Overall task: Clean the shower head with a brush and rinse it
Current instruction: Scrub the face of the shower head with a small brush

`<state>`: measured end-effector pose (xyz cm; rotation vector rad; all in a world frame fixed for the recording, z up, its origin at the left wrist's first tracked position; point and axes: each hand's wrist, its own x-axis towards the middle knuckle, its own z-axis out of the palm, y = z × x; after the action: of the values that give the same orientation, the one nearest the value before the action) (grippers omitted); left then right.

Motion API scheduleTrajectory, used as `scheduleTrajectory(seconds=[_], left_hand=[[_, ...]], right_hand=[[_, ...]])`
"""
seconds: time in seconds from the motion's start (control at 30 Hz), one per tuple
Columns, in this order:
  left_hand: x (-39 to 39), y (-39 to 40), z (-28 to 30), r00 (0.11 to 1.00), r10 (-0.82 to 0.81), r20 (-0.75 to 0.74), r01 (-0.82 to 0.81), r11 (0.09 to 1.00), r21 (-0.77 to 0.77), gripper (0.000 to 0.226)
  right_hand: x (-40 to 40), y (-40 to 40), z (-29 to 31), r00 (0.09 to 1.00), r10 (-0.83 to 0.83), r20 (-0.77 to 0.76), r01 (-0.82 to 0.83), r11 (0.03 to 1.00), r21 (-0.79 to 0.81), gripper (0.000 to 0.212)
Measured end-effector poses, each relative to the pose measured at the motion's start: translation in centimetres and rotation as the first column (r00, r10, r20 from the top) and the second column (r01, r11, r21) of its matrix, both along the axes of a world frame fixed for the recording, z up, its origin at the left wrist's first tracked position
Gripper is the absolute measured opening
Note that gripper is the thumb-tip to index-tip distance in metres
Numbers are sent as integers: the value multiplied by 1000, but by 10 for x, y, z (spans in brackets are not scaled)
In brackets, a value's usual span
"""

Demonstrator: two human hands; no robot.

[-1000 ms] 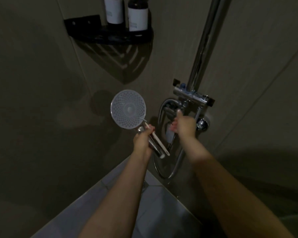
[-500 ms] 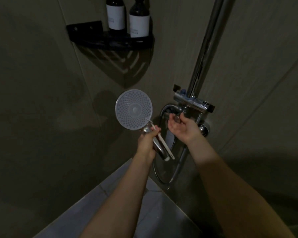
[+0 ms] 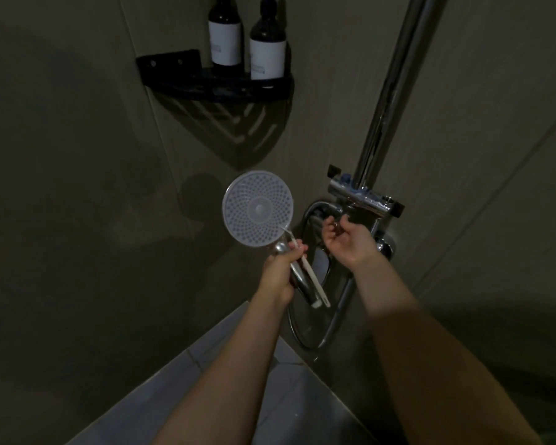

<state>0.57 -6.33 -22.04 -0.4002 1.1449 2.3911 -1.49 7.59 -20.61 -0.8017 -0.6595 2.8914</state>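
Left hand [image 3: 278, 271] gripped round chrome shower head [image 3: 257, 213] handle plus thin white brush [image 3: 308, 273]; right hand [image 3: 349, 240], fingers curled, pinched chrome mixer valve [image 3: 363, 195] knob.

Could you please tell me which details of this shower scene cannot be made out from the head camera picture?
- Bottle label text: too small and dim.
- Chrome rail top: cut off by the upper edge.
- Brush bristles: too small, against the shower head.
- Left hand fingers: wrapped behind the handle.
- Right hand: valve contact unclear in the dark.
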Motion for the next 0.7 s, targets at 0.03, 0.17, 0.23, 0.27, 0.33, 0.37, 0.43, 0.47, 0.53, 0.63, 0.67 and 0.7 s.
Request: scheduleTrajectory(seconds=[0.03, 0.17, 0.23, 0.27, 0.33, 0.37, 0.43, 0.47, 0.53, 0.63, 0.67, 0.7], left_hand=[[2, -1, 0, 1000, -5, -3, 5, 1000, -16, 15], [6, 0, -1, 1000, -10, -2, 10, 999, -31, 17], [6, -1, -2, 1000, -9, -13, 9, 1000, -21, 19], [6, -2, -5, 1000, -1, -17, 0, 1000, -23, 19], [4, -5, -9, 999, 13, -34, -14, 1000, -25, 20], [3, -7, -10, 999, 11, -43, -12, 1000, -18, 20], [0, -11, -14, 999, 7, -42, -6, 1000, 5, 19], [-1, -13, -16, 999, 7, -37, -6, 1000, 19, 19], [-3, -17, -19, 999, 5, -35, -3, 999, 42, 20], [-4, -19, -23, 1000, -4, -23, 5, 999, 36, 22], [-4, -20, -24, 1000, -6, -18, 6, 999, 33, 22], [-4, -20, -24, 1000, -8, -18, 8, 1000, 27, 23]], right_hand=[[0, -1, 5, 998, 5, 70, -9, 998, 70, 10], [-8, -11, 23, 961, -77, 266, -7, 954, 301, 19], [-17, -16, 30, 932, -113, 344, -34, 918, 395, 21], [-19, -18, 31, 919, -117, 376, -64, 898, 436, 19], [-19, -17, 26, 922, -118, 369, -118, 822, 557, 9], [-18, -16, 22, 946, -78, 315, -131, 795, 592, 8], [-13, -13, 17, 960, 26, 278, -192, 782, 593, 18], [-12, -11, 15, 957, 73, 281, -230, 781, 580, 22], [-15, -6, 12, 945, 141, 294, -249, 896, 368, 28], [-15, -4, 19, 927, 221, 302, -308, 909, 280, 33], [-14, -4, 21, 919, 219, 329, -326, 890, 318, 33], [-13, -7, 23, 908, 203, 366, -338, 871, 357, 33]])
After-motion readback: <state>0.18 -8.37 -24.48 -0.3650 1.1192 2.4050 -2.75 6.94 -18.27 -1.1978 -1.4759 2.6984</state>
